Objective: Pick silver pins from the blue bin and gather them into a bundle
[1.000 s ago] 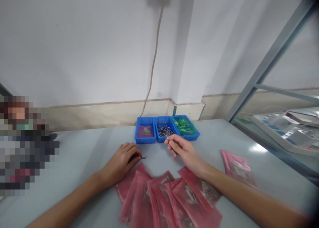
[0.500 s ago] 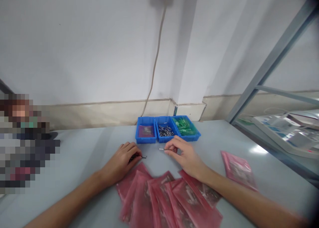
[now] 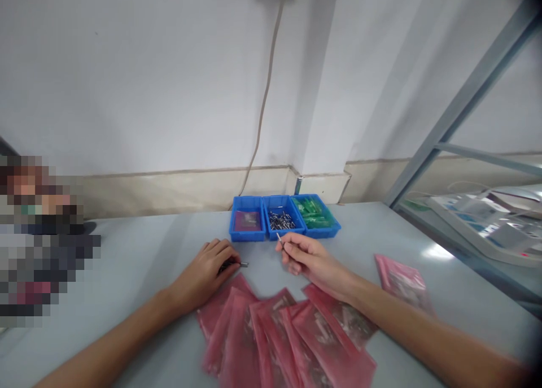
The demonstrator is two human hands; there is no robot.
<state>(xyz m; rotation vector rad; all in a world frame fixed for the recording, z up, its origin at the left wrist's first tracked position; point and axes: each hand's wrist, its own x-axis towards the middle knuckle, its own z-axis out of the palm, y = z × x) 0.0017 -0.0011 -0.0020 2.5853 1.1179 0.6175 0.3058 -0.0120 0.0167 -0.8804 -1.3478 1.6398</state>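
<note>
My left hand (image 3: 214,264) rests on the table, its fingers curled round small metal pins (image 3: 244,264) that stick out at the fingertips. Between the thumb and fingers of my right hand (image 3: 305,255) is one thin metal pin (image 3: 278,238), tilted upward. Just beyond that hand stands a blue bin (image 3: 273,234) of loose metal pins. To its left is a blue bin (image 3: 248,237) with a pink bag inside, and to its right a blue bin (image 3: 324,232) of green packets. Several pink bags (image 3: 241,343) with small parts inside lie fanned out below my hands.
Another pink bag (image 3: 404,280) lies on the grey table (image 3: 161,264) to the right. A blurred person (image 3: 42,235) is at the far left. A metal frame (image 3: 449,117) rises at the right, with white items behind it. A cable hangs down the wall.
My right hand has turned, so its pin now points up rather than left, and the fingers are more curled. My left hand is nearly unmoved.
</note>
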